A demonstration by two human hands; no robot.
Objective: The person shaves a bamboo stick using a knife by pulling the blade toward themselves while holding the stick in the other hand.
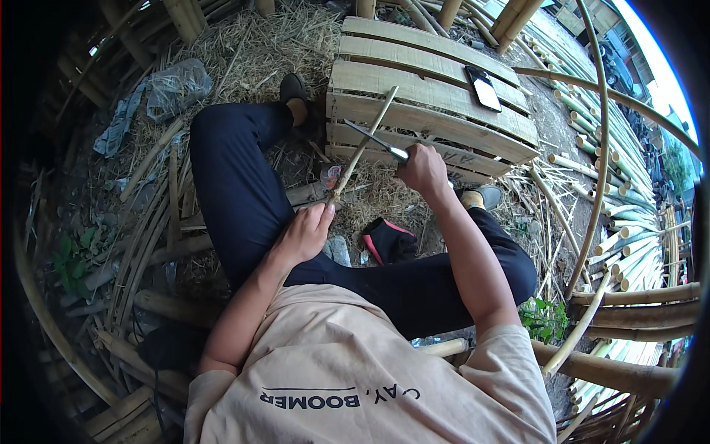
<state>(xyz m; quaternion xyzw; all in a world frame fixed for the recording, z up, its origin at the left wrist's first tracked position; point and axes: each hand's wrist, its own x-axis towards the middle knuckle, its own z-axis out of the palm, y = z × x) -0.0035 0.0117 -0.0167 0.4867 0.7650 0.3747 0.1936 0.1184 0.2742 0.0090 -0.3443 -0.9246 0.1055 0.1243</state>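
Left hand [305, 233] has the near end of a slender, light tan wooden stick [353, 163] gripped in its fingers, the stick running out toward 1 o'clock. Right hand [424, 170] is clenched around a slim metal-bladed knife [398, 154], blade aimed at 10 o'clock and crossing the stick, can't tell if it's touching. Up at 1 o'clock, a pale slatted wooden crate [399, 55] carries a dark-edged rectangular phone [484, 89].

A dark-edged phone [485, 92] lies on the slatted wooden crate [408, 58].
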